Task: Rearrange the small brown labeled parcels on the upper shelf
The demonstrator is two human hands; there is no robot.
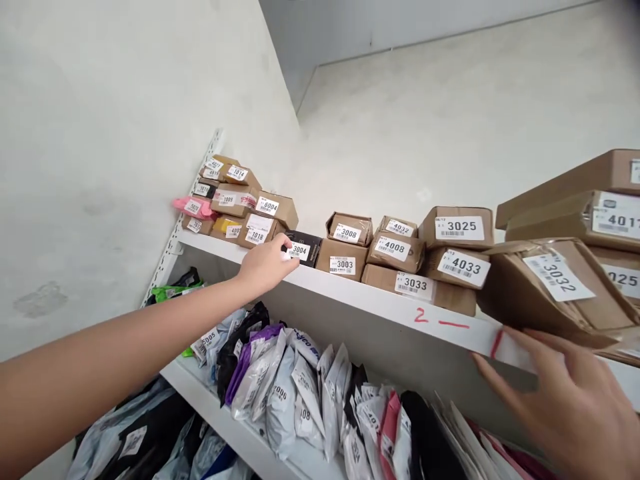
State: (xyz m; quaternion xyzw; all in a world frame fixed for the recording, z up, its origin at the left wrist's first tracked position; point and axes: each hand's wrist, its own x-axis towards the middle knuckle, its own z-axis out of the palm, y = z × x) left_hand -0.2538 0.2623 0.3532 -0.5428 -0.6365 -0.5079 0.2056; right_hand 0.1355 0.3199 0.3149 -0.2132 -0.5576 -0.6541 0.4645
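Observation:
My left hand reaches up to the front of the upper shelf, thumb and index finger curled close together. A small white bit shows between them; I cannot make out what it is. Right beside the fingertips is a black box with a white label reading 3004. Left of it stands a brown box labelled 1018, and right of it another box labelled 3003. My right hand, slightly blurred, has its fingers spread at the front edge of the upper shelf, below a large box labelled 3032.
More labelled cardboard boxes are stacked along the upper shelf. A pink parcel lies at its left end. Bagged parcels stand upright on the shelf below, and more bags lie lower left. A pale wall rises behind.

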